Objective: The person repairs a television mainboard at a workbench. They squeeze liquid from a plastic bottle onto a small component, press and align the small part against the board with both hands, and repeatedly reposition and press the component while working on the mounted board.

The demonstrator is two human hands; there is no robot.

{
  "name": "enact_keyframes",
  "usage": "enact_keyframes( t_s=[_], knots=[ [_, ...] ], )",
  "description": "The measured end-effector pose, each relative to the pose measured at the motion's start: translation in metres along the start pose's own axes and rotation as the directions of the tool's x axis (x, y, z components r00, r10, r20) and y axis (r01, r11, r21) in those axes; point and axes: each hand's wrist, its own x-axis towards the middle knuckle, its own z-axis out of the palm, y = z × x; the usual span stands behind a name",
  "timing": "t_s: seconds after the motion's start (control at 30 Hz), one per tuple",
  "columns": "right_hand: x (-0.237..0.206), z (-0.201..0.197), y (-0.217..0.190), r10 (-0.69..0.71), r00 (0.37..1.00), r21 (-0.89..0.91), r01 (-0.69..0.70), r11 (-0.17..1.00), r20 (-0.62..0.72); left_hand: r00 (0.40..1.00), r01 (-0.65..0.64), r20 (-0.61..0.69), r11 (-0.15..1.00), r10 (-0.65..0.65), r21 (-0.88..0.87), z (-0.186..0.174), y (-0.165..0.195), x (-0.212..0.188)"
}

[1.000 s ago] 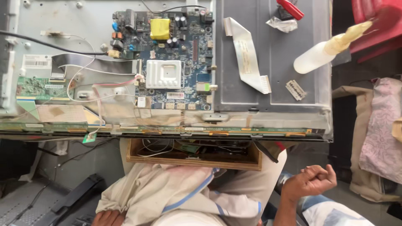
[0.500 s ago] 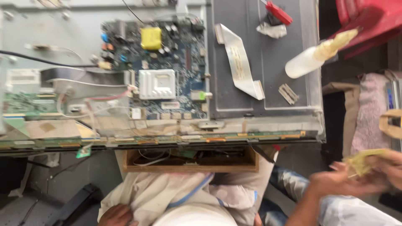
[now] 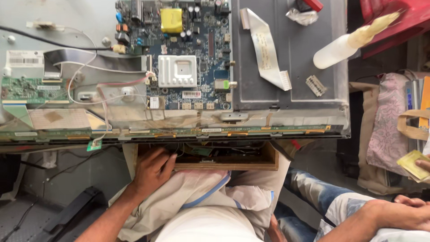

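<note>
My left hand (image 3: pixel 150 172) rests at the left corner of an open wooden drawer (image 3: pixel 224 166), under the near edge of an opened flat-screen set (image 3: pixel 291 67). Its fingers reach into the drawer and nothing shows in them. My right forearm stretches to the right, and my right hand (image 3: pixel 405 208) is mostly cut off by the frame's edge. Just above it lies a folded yellowish piece (image 3: pixel 412 163) with a thumb on it; whose thumb I cannot tell. The set's blue main circuit board (image 3: pixel 179 54) lies bare in the middle.
A white flat ribbon cable (image 3: pixel 266 49) and a white squeeze bottle (image 3: pixel 340 49) lie on the grey back plate. A small green board (image 3: pixel 31 89) is at left. A red stool (image 3: pixel 403 22) and a cloth bag (image 3: pixel 385 130) stand at right. A leg in jeans (image 3: pixel 309 188) is beside my lap.
My left hand has come up from my lap to the drawer's left corner. My right hand has swung out to the right edge, where the yellowish piece appeared. The view has moved closer.
</note>
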Motion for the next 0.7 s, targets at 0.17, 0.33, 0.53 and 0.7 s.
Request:
enact_keyframes(
  t_s=[0.17,0.33,0.53,0.7],
  knots=[
    [0.024,-0.031,0.014,-0.039,0.999,-0.053,0.038,0.998,-0.024,0.997,0.078,0.028,0.997,-0.078,0.002,0.006,-0.009,-0.005],
    [0.043,-0.043,0.028,-0.032,0.999,-0.07,0.032,0.997,0.001,0.998,0.064,0.023,0.998,-0.064,0.018,0.009,-0.005,0.001],
    [0.004,-0.003,0.004,-0.095,0.982,0.084,0.082,0.993,0.161,0.967,-0.253,-0.014,0.967,0.253,0.025,0.001,0.036,0.033],
    [-0.077,0.099,-0.042,-0.105,0.841,0.495,-0.207,0.844,0.531,0.792,-0.58,-0.119,0.798,0.599,0.161,-0.02,0.067,0.078]
  ],
)
